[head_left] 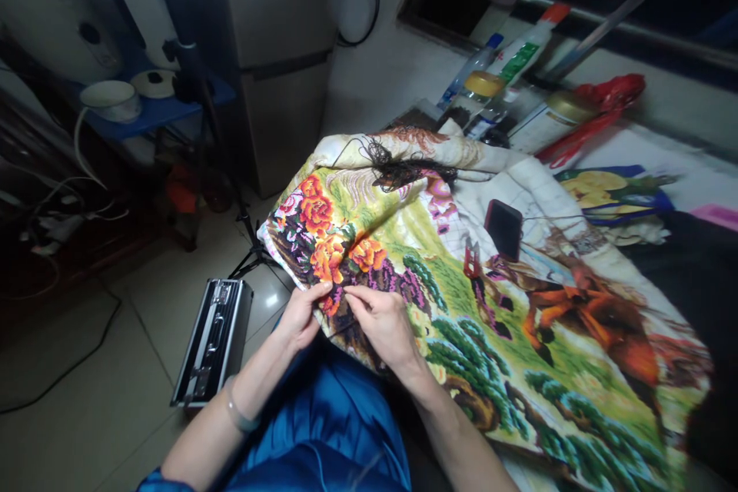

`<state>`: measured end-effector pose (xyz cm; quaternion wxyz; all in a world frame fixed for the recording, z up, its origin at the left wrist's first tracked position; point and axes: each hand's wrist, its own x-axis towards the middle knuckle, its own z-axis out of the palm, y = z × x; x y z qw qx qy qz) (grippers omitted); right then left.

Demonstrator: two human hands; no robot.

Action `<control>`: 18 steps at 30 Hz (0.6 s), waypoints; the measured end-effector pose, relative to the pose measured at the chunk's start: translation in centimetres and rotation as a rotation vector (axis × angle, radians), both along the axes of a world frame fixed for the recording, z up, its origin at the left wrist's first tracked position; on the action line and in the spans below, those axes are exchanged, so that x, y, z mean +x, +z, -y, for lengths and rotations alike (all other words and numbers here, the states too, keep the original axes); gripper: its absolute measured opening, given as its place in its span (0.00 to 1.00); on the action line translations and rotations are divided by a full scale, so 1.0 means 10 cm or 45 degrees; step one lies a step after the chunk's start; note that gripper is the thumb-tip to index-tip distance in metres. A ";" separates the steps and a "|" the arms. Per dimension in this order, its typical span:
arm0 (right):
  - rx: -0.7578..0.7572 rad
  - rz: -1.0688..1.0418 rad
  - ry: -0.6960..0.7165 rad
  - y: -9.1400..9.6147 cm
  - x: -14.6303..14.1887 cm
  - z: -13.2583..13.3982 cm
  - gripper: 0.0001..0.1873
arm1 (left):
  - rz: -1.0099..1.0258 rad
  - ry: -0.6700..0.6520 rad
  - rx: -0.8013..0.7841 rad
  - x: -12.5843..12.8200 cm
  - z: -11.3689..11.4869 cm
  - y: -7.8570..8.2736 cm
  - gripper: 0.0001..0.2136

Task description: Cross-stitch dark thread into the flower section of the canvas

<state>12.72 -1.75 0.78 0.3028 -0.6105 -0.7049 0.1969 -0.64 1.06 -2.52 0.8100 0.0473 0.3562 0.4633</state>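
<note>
A large cross-stitch fabric (392, 215) with orange flowers, green branches and a brown horse spreads over the table and hangs towards my lap. My left hand (304, 313) grips its near left edge, thumb on top and fingers hidden beneath. Just to the right, my right hand (380, 317) is closed in a pinch over the flowers. Whatever lies between those fingertips is too small to make out. On the cloth are a bundle of dark thread (403, 169), red thread snips (472, 260) and a black phone (503, 229).
Bottles and jars (483, 84) stand at the back by the window, near a red plastic bag (616, 104). A black and silver case (213, 342) rests on the floor at left, near a tripod (245, 234). Behind are a fridge (282, 108) and a blue stand (167, 111) with pots.
</note>
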 end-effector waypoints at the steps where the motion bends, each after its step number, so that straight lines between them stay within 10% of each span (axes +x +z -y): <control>1: 0.000 0.001 0.004 0.00 0.00 0.00 0.12 | -0.001 0.002 0.000 0.00 0.00 0.00 0.18; 18: -0.016 0.472 0.004 0.02 -0.12 -0.01 0.13 | 0.011 0.050 -0.014 0.01 0.00 0.01 0.16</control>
